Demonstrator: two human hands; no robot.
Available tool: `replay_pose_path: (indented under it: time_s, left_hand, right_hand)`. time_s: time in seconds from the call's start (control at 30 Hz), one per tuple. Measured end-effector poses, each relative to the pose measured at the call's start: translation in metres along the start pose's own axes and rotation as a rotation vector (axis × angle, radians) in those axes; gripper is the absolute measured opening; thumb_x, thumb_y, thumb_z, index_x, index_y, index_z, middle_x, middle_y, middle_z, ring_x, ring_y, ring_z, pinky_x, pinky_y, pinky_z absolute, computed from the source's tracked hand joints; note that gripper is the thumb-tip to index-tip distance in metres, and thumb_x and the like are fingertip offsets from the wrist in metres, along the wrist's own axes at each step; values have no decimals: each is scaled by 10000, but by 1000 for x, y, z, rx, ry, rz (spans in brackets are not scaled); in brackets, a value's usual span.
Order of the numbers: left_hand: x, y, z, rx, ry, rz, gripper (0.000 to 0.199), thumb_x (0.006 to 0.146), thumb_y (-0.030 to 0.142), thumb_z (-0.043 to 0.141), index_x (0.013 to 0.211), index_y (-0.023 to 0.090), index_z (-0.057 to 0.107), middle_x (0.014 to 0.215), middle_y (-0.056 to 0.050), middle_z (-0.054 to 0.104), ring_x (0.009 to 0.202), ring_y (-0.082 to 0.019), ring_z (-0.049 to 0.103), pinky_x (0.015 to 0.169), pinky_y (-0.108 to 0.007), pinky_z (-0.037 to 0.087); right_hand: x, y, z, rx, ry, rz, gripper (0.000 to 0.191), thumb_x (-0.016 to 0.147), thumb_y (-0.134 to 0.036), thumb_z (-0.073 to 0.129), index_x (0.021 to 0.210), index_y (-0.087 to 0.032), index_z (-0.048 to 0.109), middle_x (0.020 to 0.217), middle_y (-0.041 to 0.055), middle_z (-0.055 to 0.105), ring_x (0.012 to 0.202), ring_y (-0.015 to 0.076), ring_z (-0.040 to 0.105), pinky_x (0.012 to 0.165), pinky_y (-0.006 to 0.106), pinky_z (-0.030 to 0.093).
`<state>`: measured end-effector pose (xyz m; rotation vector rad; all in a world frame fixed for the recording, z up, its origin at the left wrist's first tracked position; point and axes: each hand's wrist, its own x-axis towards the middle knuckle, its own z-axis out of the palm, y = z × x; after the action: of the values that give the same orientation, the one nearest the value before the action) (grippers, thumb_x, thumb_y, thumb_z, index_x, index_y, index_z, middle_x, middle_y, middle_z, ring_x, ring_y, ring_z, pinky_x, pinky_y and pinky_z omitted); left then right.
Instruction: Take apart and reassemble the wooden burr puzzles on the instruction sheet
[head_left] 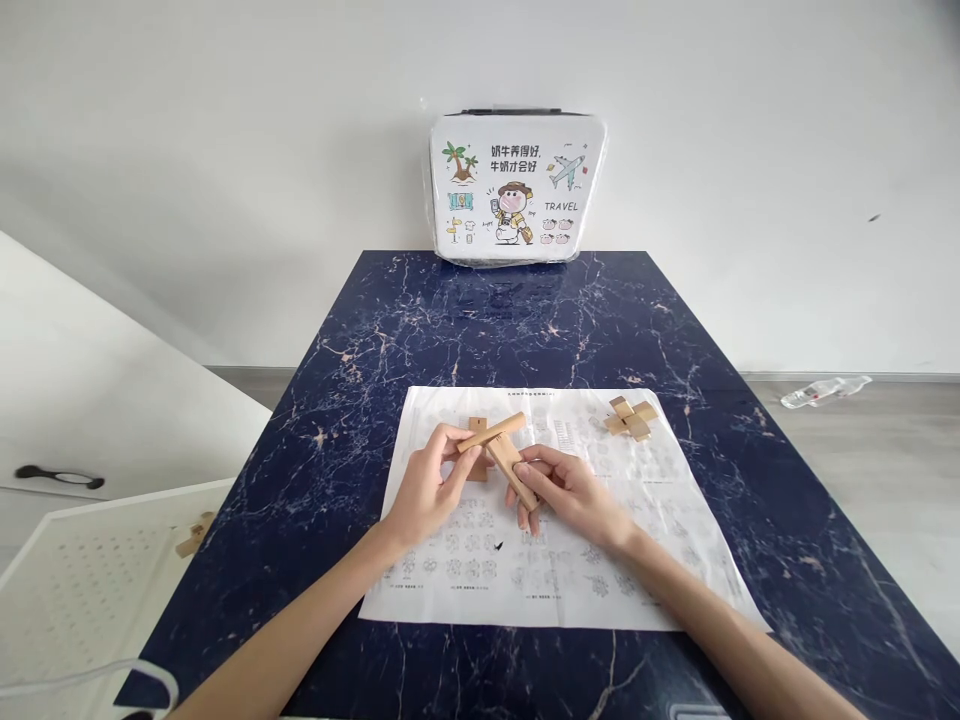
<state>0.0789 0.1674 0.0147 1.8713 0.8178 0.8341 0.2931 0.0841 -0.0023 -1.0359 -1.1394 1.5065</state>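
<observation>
My left hand [431,482] pinches a slim wooden puzzle stick [501,428] between thumb and fingers, tilted up to the right. In my right hand [568,490] is a thicker wooden puzzle block [513,470], slanting down to the right. The two pieces cross near their upper ends; whether they interlock I cannot tell. Behind them a third wooden piece [478,476] lies upright in view on the printed sheet [600,540], partly hidden by the stick and my left fingers. An assembled cross-shaped wooden puzzle [631,418] rests on the sheet's far right corner.
The dark blue marbled table [495,330] reaches back to the wall, where a white cartoon-printed case [517,190] stands. A white perforated basket [82,570] with wooden pieces [193,537] is at the lower left. A clear plastic item [825,391] lies on the floor at right.
</observation>
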Motion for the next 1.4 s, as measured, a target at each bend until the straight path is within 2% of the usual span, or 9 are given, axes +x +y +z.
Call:
replay_pose_path:
  time_s: [0.17, 0.33, 0.47, 0.8, 0.93, 1.03, 1.17, 1.27, 1.4]
  left_hand:
    - [-4, -9, 1, 153, 6, 150, 94, 1099, 318, 555, 1108, 225, 558, 893, -20, 743, 793, -196, 769, 726, -324, 651]
    - [-5, -12, 0, 235, 1, 223, 74, 1111, 297, 537, 1122, 224, 547, 992, -54, 770, 825, -201, 784, 700, -312, 652]
    - [-5, -11, -1, 275, -13, 280, 79, 1120, 303, 519, 1100, 229, 538, 962, -52, 782, 839, -209, 793, 740, -340, 660]
    - [-8, -12, 2, 289, -78, 268, 77, 1106, 272, 542, 1050, 226, 520, 956, -53, 792, 779, -200, 805, 663, -304, 656]
    - [-8, -10, 4, 316, -1, 279, 72, 1106, 273, 542, 1058, 222, 525, 916, -46, 794, 756, -200, 804, 638, -297, 649]
    - [-7, -8, 4, 325, 102, 260, 71, 1097, 274, 560, 1072, 217, 527, 991, -82, 819, 827, -223, 828, 640, -289, 656]
    - [-7, -9, 2, 304, 179, 233, 90, 1083, 274, 587, 1061, 216, 522, 1151, -131, 820, 948, -251, 838, 691, -295, 680]
    - [-7, -11, 1, 297, 158, 236, 108, 1085, 291, 586, 1051, 218, 515, 1188, -147, 813, 1006, -268, 832, 733, -314, 699]
    - [-7, -12, 0, 290, 106, 240, 104, 1097, 295, 565, 1058, 222, 502, 1263, -170, 788, 1081, -281, 814, 778, -345, 712]
  right_hand:
    - [-2, 3, 2, -53, 52, -25, 354, 1070, -535, 591, 1097, -186, 643, 825, 50, 769, 564, 168, 728, 493, 288, 598]
    - [-2, 0, 4, -97, 87, -27, 374, 1063, -560, 586, 1080, -190, 639, 788, 40, 763, 527, 165, 717, 472, 279, 581]
    - [-2, -1, 4, -112, 102, -24, 380, 1062, -564, 585, 1058, -188, 644, 766, 37, 758, 501, 160, 705, 465, 275, 565]
    - [-3, 3, 2, -80, 105, -19, 390, 1057, -567, 599, 1086, -183, 661, 804, 58, 767, 546, 188, 736, 464, 294, 578]
    - [-2, 2, 2, -49, 81, -28, 390, 1062, -555, 603, 1182, -185, 635, 832, 62, 777, 568, 185, 739, 494, 302, 598]
    - [-1, -1, 2, -25, 26, -38, 392, 1054, -540, 630, 1226, -188, 606, 883, 63, 778, 587, 167, 730, 517, 293, 600]
    - [-1, -5, 0, -51, -57, -1, 364, 1055, -535, 634, 1121, -178, 622, 852, 55, 762, 571, 141, 697, 534, 280, 586]
    - [-1, -6, 0, -43, -72, 16, 372, 1054, -551, 628, 1076, -179, 613, 760, 20, 728, 524, 136, 674, 510, 276, 574]
    - [-2, -7, 0, -33, -64, 16, 369, 1043, -549, 643, 1064, -182, 613, 732, 1, 710, 496, 131, 660, 494, 275, 568]
